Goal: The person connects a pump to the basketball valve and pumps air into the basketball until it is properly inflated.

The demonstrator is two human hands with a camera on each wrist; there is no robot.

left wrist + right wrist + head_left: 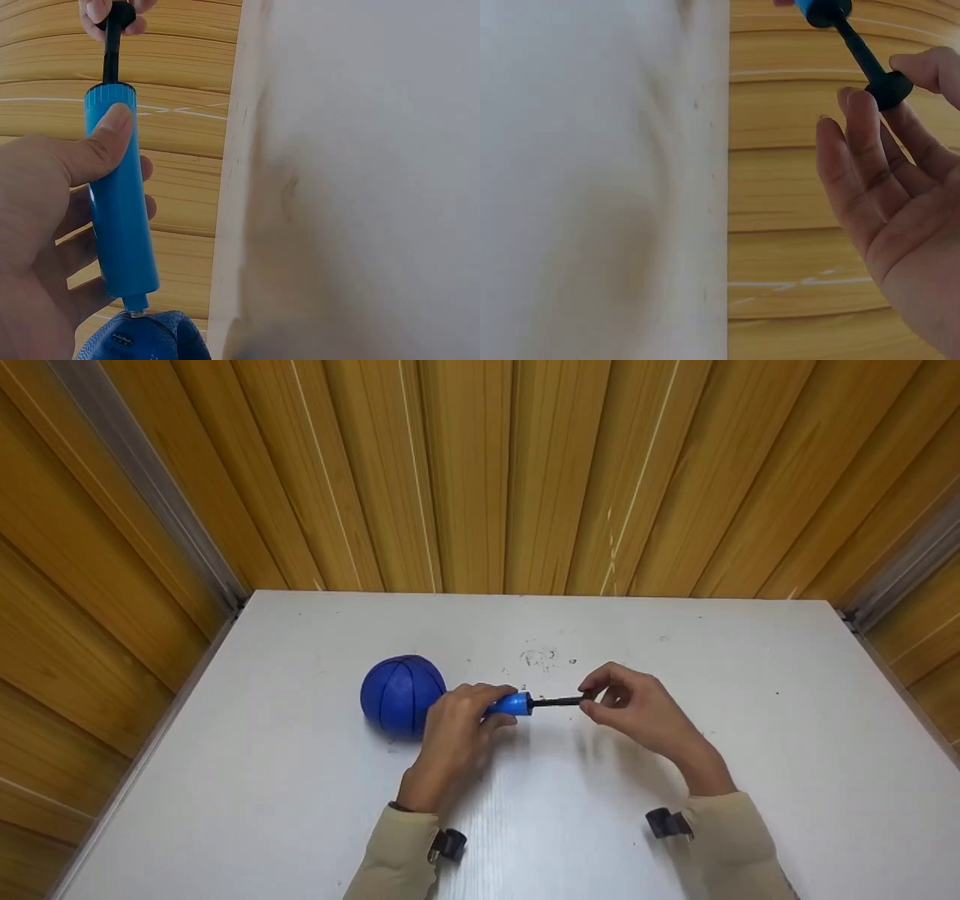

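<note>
A blue hand pump (120, 202) lies level above the table, its nozzle end against a blue ball (401, 697). My left hand (459, 720) grips the pump's barrel, thumb along it and fingers wrapped behind. In the left wrist view the nozzle meets the ball's surface; how deep its needle goes is hidden. The black plunger rod (556, 702) is drawn out of the barrel to the right. My right hand (637, 709) pinches the round black knob (889, 91) at the rod's end between thumb and fingertips.
The white table (225, 810) bears dark scuff marks (538, 656) behind the hands. Wood-patterned panels (465, 472) rise at the back and along both sides. Black camera mounts (448, 845) sit on both beige sleeves.
</note>
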